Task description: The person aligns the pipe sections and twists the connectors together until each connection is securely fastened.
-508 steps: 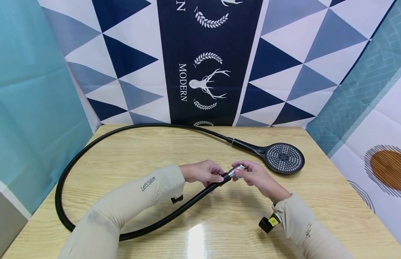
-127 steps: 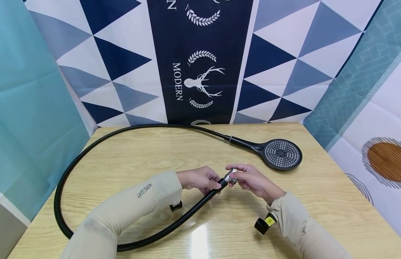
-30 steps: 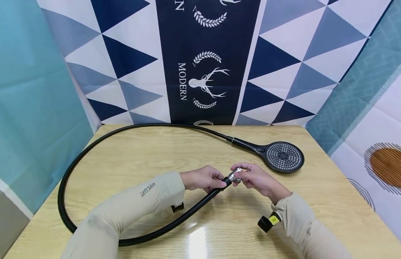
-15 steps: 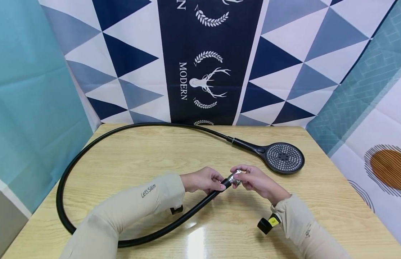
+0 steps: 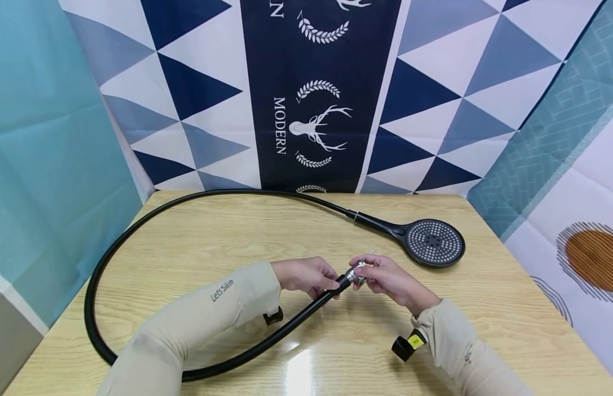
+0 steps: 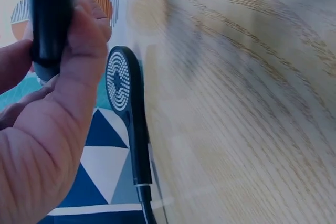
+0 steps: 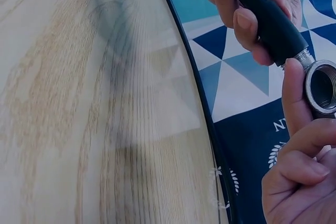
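In the head view my left hand [image 5: 310, 276] grips the black shower hose [image 5: 286, 329] close behind its end. At that end my right hand [image 5: 389, 279] pinches a silver metal pipe fitting [image 5: 357, 273] between thumb and fingers. The right wrist view shows the hose's black end sleeve [image 7: 270, 24] in line with the fitting, a short band of silver thread visible between them. A round, internally threaded opening faces that camera. Thumb and curled fingers wrap the sleeve in the left wrist view. The hose loops left and back to a black shower head [image 5: 433, 243].
The shower head lies face up on the wooden table [image 5: 237, 236], behind the right hand. Patterned cloth [image 5: 202, 88] hangs along the back, with teal cloth [image 5: 49, 137] at the left. The left forearm crosses over the hose near the front. A black wrist camera [image 5: 408, 345] hangs below the right wrist.
Both hands keep the same grips on hose and fitting. Over the last second the joint has moved slightly left and nearer the body, and the right fingers have shifted a little around the fitting.
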`<state>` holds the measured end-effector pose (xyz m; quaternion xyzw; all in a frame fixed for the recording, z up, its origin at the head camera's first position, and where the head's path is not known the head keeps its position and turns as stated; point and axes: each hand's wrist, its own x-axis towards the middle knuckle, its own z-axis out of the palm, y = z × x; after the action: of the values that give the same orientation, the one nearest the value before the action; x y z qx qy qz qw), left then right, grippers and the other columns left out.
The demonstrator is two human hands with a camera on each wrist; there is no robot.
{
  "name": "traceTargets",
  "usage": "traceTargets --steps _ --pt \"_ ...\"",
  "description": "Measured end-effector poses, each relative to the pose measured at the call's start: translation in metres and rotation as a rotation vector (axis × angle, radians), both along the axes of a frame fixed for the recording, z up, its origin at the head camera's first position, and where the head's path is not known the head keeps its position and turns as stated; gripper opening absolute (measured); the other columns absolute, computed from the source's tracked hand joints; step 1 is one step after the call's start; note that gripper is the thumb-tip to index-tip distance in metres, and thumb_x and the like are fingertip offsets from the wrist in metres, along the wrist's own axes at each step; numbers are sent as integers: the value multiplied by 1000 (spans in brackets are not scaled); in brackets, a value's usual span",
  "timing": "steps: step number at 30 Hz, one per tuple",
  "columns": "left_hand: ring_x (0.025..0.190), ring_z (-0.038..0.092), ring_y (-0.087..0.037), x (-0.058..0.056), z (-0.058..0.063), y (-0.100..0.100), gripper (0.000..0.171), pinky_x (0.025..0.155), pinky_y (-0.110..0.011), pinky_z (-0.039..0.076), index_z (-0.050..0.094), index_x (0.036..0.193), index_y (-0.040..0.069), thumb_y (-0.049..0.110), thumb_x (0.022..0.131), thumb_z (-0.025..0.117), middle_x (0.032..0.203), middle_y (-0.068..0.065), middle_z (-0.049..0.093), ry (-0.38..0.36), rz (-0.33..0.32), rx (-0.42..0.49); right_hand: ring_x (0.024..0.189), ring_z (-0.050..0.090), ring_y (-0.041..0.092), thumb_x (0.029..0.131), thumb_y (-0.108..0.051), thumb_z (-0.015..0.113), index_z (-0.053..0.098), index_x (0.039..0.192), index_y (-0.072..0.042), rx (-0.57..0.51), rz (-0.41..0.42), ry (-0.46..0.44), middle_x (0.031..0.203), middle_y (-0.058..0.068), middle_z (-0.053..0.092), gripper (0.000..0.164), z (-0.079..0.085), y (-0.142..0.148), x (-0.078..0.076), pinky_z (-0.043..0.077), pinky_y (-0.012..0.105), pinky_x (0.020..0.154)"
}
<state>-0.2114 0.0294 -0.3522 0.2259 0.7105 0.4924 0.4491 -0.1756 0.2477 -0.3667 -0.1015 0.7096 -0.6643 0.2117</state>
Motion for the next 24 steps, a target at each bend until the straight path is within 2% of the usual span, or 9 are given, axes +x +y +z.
traceTargets --steps 8,12,20,24 --pt "57 59 -13 2 0 1 16 58 -25 51 61 100 -12 1 97 53 76 -8 60 45 27 15 52 39 2 94 -8 53 59 101 -13 -2 9 10 75 0 67 11 -2 3 -2 27 17 49" --pt "54 57 -12 3 1 2 14 55 -24 48 60 100 -12 0 95 55 73 -7 59 72 31 12 53 39 3 93 -8 54 59 101 -13 -6 3 5 75 0 67 11 -2 2 -2 27 17 49" --pt "56 57 -13 4 -1 1 11 56 -25 49 60 96 -8 2 95 55 71 -6 58 72 7 -2 53 38 3 93 -7 53 58 104 -8 -11 8 2 74 0 67 12 0 1 1 26 17 49" --pt "58 58 -12 3 0 1 20 57 -24 49 59 104 -13 4 98 51 80 -8 64 58 -34 6 53 40 3 94 -7 53 58 104 -8 -16 7 -2 75 1 67 12 0 1 1 27 17 49"
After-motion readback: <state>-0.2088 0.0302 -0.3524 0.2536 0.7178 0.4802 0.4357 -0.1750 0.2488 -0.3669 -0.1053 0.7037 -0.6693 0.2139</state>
